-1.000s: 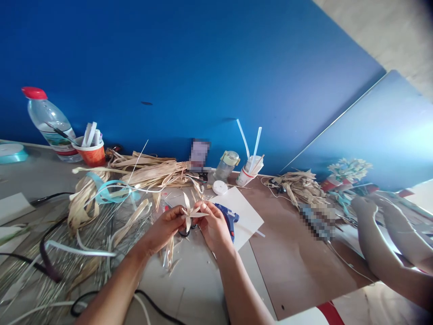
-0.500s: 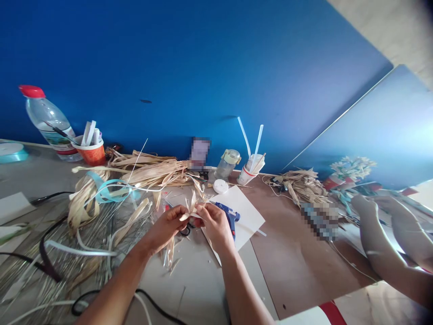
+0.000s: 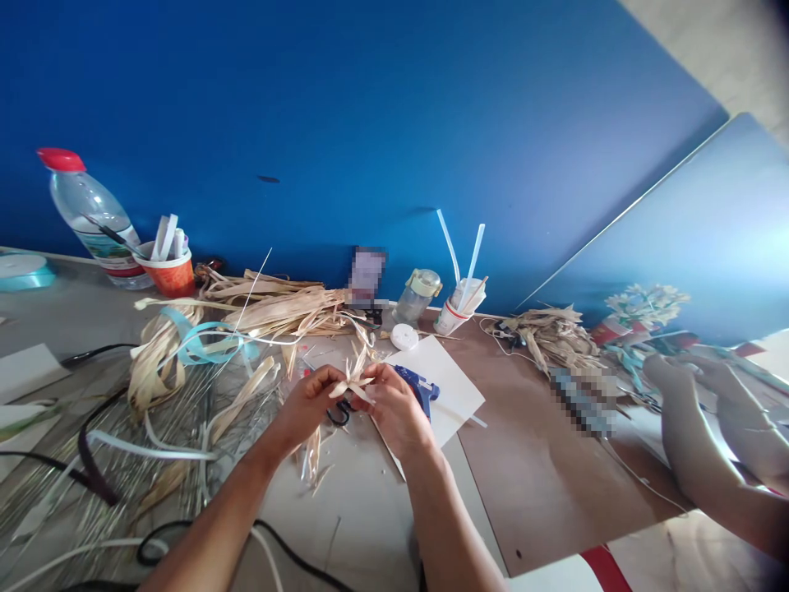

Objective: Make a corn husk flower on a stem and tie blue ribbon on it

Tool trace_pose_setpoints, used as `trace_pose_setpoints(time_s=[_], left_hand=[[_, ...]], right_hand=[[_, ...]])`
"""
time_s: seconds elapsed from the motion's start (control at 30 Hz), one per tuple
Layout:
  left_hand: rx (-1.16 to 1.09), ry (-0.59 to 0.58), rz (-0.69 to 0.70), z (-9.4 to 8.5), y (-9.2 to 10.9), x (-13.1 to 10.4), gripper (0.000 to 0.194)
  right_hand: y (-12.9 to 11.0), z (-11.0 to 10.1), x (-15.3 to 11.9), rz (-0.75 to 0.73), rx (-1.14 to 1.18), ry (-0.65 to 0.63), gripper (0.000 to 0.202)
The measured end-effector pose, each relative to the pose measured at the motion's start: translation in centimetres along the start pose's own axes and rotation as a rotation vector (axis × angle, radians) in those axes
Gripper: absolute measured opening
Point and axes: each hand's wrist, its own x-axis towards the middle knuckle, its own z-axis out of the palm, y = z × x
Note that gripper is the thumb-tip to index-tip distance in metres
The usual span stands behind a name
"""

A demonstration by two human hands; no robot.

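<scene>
Between my two hands is a small pale flower (image 3: pixel 351 385) of dried husk, its narrow petals spread out. My left hand (image 3: pixel 311 403) pinches it from the left side. The fingers of my right hand (image 3: pixel 398 407) close on its right side. A blue glue gun (image 3: pixel 422 390) lies on white paper (image 3: pixel 453 395) just beyond my right hand, partly hidden by it. Below the flower sit black scissor handles (image 3: pixel 339 413), and husk scraps (image 3: pixel 311 460) lie nearby on the table.
Dried husks (image 3: pixel 289 304) lie along the blue partition, near a lidded jar (image 3: pixel 416 296) and a cup (image 3: pixel 456 311) with glue sticks. Thin wires (image 3: pixel 185 411) and ribbon (image 3: pixel 197 349) cover the left. A co-worker's arms (image 3: pixel 694 419) reach in at right, by a husk pile (image 3: pixel 555 337).
The flower has turned in my fingers, so its petals now spread more openly toward me. Both hands stay close together. The view has shifted slightly.
</scene>
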Motion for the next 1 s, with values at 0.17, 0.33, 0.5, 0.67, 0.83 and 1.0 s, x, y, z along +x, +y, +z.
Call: trace_pose_setpoints(time_s=[0.17,0.33,0.5,0.67,0.83,1.0], left_hand=[[-0.127,0.057,0.047,-0.1,-0.1,0.1,0.017],[-0.121,0.085,0.032,-0.3,-0.1,0.1,0.018],[-0.096,0.045,-0.01,-0.1,0.2,-0.1,0.019],[-0.037,-0.063,-0.016,-0.1,0.2,-0.4,0.017],[-0.096,-0.145,-0.039,-0.4,-0.3,-0.3,0.015],[-0.237,-0.161,-0.095,-0.2,-0.1,-0.3,0.018]], right_hand=[[-1.4,-1.4,0.4,-0.125,0.309,-0.005,0.031],[-0.8,-1.9,1.0,-0.058,0.172,0.167,0.018],[-0.4,-0.7,0.4,-0.063,-0.198,-0.004,0.036],[-0.6,-0.5,0.2,0.014,-0.274,0.0,0.034],[-0.3,-0.7,0.4,0.059,-0.264,0.027,0.03],[0.0,-0.6,0.5,0.026,-0.237,0.064,0.033]])
